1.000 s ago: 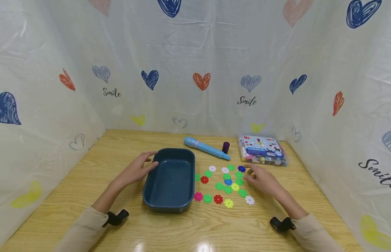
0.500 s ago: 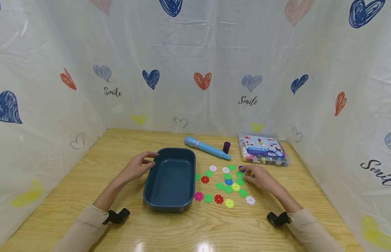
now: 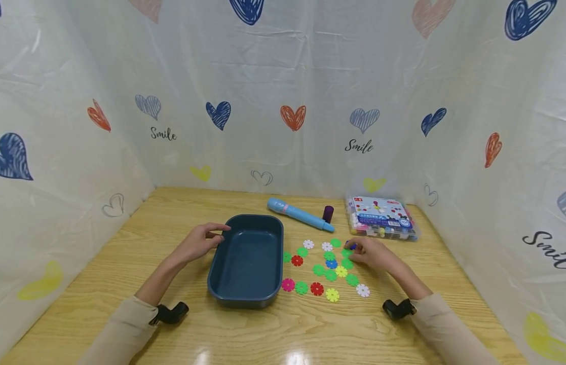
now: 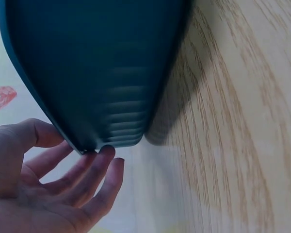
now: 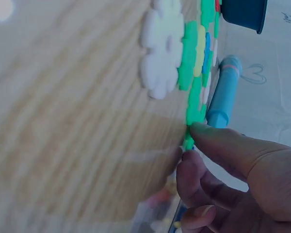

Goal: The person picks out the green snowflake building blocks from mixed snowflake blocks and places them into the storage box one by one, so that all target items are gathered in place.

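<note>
In the head view, the left hand (image 3: 198,245) is at the left rim of a dark blue-green tray (image 3: 246,263), its fingers spread and loosely bent, the index tip reaching over the rim. The right hand (image 3: 377,255) bends its fingers over a dark blue disc (image 3: 352,247) at the far right of a scatter of flower-shaped discs (image 3: 341,271) on the wooden table (image 3: 182,208); green ones predominate, with white, red, yellow, pink and mid-blue among them. Behind them lie a light blue tube (image 3: 297,213), a dark purple cap (image 3: 328,214) standing by its narrow end, and a clear box (image 3: 383,218) with a printed label. The left wrist view shows thumb and fingertips at the rim near one corner of the tray. In the right wrist view, thumb and index face each other, the thumb tip against a green disc (image 5: 193,104); the fingers mask the dark blue disc, so whether they pinch it I cannot tell. A white disc (image 5: 160,51) lies in the foreground, apart from the hand.
</note>
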Motion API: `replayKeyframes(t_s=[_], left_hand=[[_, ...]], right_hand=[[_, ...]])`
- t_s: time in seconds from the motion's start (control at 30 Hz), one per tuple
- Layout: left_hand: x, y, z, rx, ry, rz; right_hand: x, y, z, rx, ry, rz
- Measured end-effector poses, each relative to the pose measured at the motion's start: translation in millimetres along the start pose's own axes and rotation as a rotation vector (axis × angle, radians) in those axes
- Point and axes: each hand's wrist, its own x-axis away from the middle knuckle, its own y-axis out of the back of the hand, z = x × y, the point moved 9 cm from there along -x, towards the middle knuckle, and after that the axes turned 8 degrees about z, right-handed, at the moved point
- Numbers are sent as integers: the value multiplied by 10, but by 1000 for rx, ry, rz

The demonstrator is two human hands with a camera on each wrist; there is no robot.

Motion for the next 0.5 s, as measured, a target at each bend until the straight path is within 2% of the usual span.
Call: replayKeyframes(t_s=[0.17, 0.27, 0.5], left_hand=[[-1, 0, 9, 15, 3, 2], [-12, -7, 8, 20, 5, 9], [-13, -17, 25, 56, 36, 22]], right_hand=[[-52, -24, -22, -116, -27, 81], [-64, -34, -40, -164, -51, 101], [-71, -20, -75, -164, -64, 31]])
